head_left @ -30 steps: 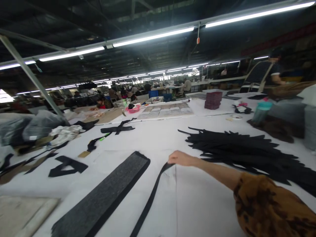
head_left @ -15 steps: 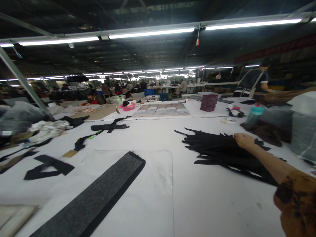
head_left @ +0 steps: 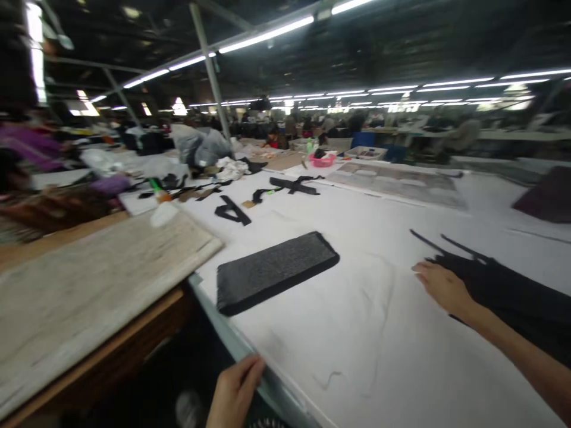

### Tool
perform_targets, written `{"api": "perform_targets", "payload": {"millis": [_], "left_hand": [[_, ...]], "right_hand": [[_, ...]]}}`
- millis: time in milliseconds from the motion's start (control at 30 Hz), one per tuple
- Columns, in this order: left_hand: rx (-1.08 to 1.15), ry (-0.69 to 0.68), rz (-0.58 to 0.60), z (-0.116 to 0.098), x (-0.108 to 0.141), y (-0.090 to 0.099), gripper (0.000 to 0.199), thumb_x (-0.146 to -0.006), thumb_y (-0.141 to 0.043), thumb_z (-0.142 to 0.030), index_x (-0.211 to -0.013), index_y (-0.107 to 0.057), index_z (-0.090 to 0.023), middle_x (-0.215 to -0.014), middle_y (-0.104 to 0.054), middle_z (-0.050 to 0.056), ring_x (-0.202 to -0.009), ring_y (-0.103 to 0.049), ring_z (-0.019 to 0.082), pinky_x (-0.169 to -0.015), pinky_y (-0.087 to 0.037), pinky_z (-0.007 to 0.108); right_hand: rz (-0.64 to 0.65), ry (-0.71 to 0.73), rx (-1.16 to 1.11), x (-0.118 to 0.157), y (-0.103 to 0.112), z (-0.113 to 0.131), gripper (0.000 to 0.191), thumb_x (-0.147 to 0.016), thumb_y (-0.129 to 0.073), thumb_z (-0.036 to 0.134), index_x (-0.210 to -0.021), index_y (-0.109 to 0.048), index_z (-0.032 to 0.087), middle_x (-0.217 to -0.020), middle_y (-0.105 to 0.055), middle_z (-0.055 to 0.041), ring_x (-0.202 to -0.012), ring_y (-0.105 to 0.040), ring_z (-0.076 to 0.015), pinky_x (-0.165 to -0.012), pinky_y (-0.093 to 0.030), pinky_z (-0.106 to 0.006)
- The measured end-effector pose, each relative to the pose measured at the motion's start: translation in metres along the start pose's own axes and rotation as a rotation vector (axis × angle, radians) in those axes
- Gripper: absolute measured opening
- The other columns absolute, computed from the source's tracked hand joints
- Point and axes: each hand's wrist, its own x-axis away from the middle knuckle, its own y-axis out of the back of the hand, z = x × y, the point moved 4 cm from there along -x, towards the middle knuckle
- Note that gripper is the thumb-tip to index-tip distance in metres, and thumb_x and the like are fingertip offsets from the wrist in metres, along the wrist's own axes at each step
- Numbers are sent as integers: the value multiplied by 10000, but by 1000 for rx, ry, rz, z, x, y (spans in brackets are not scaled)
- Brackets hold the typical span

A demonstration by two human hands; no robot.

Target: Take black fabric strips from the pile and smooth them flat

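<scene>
At the near edge of the white-covered table (head_left: 357, 345), my left hand (head_left: 236, 389) is closed, its thumb and fingers together against that edge. My right hand (head_left: 444, 288) rests at the left side of a pile of black fabric strips (head_left: 508, 285); the fingers are stretched out over the white surface, and the fingertips are blurred. Between the hands and farther left lies a thick dark grey stack of felt-like strips (head_left: 276, 267) with black sides. Behind it are a black A-shaped fabric piece (head_left: 232, 211) and crossed black strips (head_left: 295, 185).
A pale worn board (head_left: 98, 285) stands to the left, past a dark gap. Plastic bags (head_left: 200, 145), a pink basket (head_left: 322, 160) and a white bin (head_left: 366, 153) sit farther back. A maroon stack (head_left: 546, 193) is at right. People are blurred in the background.
My view has swung left. My left hand has come into sight at the table edge. My right hand has moved from on top of the black strips to their left side.
</scene>
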Motion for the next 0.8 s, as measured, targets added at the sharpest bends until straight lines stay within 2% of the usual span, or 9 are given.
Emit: {"api": "perform_targets", "payload": {"millis": [100, 200, 267, 333, 400, 500, 633, 800], "left_hand": [[-6, -10, -27, -6, 5, 2, 381, -835, -454, -437, -601, -592, -170, -522, -491, -24, -549, -455, 132, -536, -360, 228], [-22, -21, -55, -9, 8, 4, 365, -860, -430, -389, -618, -589, -166, -543, -508, -19, -555, -465, 126, -547, -356, 224], [-54, -44, -70, -10, 9, 4, 343, -866, -429, -355, -647, -615, -167, -573, -553, -7, -571, -496, 131, -564, -370, 227], [-94, -75, -87, -9, 9, 4, 305, -865, -435, -310, -693, -646, -172, -636, -618, 10, -619, -548, 146, -605, -397, 234], [-125, -104, -116, -7, 8, 4, 253, -857, -451, -259, -760, -669, -178, -734, -673, 29, -703, -599, 164, -671, -428, 246], [-180, -159, -170, -7, 7, 4, 223, -855, -453, -199, -813, -671, -183, -812, -683, 43, -785, -618, 176, -734, -455, 267], [-286, -278, -208, -11, 5, 3, 250, -864, -423, -143, -761, -647, -183, -809, -655, 44, -804, -597, 177, -742, -475, 283], [-424, -378, -209, -15, 1, 1, 248, -856, -425, -100, -730, -623, -178, -808, -651, 37, -789, -589, 180, -753, -491, 312]], "right_hand": [[42, 296, -165, -19, -12, 125, 266, -893, -394, 259, -923, -655, 217, -1064, -640, -61, -916, -597, -208, -824, -475, -358], [39, 565, -290, -21, 1, 241, 166, -893, -473, 228, -935, -632, 207, -1092, -620, -55, -944, -580, -192, -854, -461, -337], [42, 655, -317, -22, 11, 300, 84, -867, -545, 215, -891, -625, 207, -1060, -621, -49, -914, -577, -188, -819, -457, -323], [59, 698, -310, -26, 15, 341, 36, -841, -600, 218, -867, -618, 202, -1017, -622, -44, -885, -570, -189, -790, -446, -316], [70, 723, -271, -31, 13, 369, 36, -835, -611, 211, -867, -613, 195, -972, -618, -41, -862, -561, -192, -770, -431, -318], [71, 756, -167, -38, 4, 392, 89, -852, -546, 125, -886, -608, 179, -909, -606, -50, -847, -547, -202, -746, -412, -325], [161, 773, -99, -43, -12, 407, 217, -851, -448, 24, -911, -620, 144, -896, -600, -82, -864, -535, -213, -739, -394, -327], [247, 730, -130, -52, -19, 411, 238, -860, -424, 29, -898, -629, 143, -928, -609, -91, -891, -536, -203, -719, -373, -298]]}}
